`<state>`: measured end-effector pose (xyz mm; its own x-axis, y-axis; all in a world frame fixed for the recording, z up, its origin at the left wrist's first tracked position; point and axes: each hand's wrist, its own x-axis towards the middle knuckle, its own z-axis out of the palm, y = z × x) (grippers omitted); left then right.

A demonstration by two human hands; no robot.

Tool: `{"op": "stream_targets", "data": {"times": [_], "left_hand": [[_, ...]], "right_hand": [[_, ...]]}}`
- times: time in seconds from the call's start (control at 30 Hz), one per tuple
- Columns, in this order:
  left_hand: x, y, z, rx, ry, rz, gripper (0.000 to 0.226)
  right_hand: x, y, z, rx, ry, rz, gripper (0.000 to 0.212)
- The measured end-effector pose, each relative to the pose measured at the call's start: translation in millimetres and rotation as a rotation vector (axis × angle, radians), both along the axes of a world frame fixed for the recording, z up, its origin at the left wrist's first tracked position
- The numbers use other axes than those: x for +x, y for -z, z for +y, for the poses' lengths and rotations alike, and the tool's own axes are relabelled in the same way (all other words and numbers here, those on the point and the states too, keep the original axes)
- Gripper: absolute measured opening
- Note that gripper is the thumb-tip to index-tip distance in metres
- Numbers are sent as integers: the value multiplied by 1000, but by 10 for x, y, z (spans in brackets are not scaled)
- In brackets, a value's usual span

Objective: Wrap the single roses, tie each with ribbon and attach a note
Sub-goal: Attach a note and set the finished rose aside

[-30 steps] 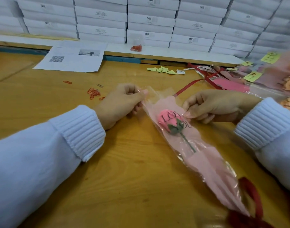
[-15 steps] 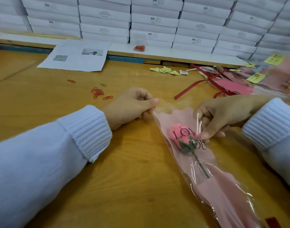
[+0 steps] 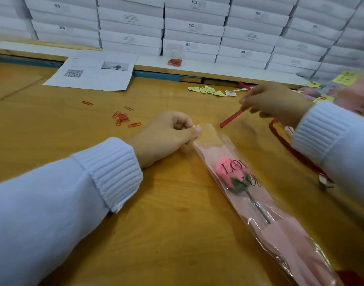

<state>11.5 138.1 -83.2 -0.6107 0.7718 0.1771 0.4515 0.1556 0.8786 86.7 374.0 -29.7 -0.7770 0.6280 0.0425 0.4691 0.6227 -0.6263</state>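
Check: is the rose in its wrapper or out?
In. The pink rose shows through the clear cellophane wrapper around it.

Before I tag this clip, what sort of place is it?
Likely a packing bench in a stockroom or small workshop: identical white boxes stacked behind the wooden table, loose paper clips and yellow notes on it, and a sleeved rose near red ribbon.

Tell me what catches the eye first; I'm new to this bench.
A pink rose in a clear printed sleeve lies diagonally on the wooden table, its top pinched by the left hand. Farther back, the right hand holds a red ribbon. White boxes stack along the back wall.
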Motion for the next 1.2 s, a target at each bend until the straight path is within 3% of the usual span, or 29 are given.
{"op": "stream_targets", "data": {"times": [0.13, 0.23, 0.37, 0.5, 0.6, 0.77, 0.93, 1.07, 1.2], "left_hand": [[-12, 42, 38, -69, -79, 70, 18], [-33, 59, 59, -81, -118, 96, 16], [-49, 62, 81, -94, -131, 107, 14], [-58, 64, 81, -100, -140, 110, 16], [-63, 67, 88, -102, -149, 109, 15], [-65, 76, 101, -97, -175, 143, 14], [-71, 72, 81, -91, -174, 105, 12], [-83, 73, 77, -77, -184, 95, 13], [-86, 74, 89, -88, -188, 93, 12]], "right_hand": [[-392, 8, 187, 459, -38, -177, 29], [-608, 103, 358, 606, -34, -350, 42], [-814, 225, 433, 523, 6, -475, 51], [-954, 315, 440, 476, -15, -533, 47], [-962, 333, 510, 484, -11, -473, 45], [-933, 258, 674, 616, 135, -165, 28], [-1025, 294, 615, 441, 26, -365, 45], [-1042, 318, 617, 449, -47, -493, 45], [-996, 149, 656, 552, -110, -343, 30]]}}
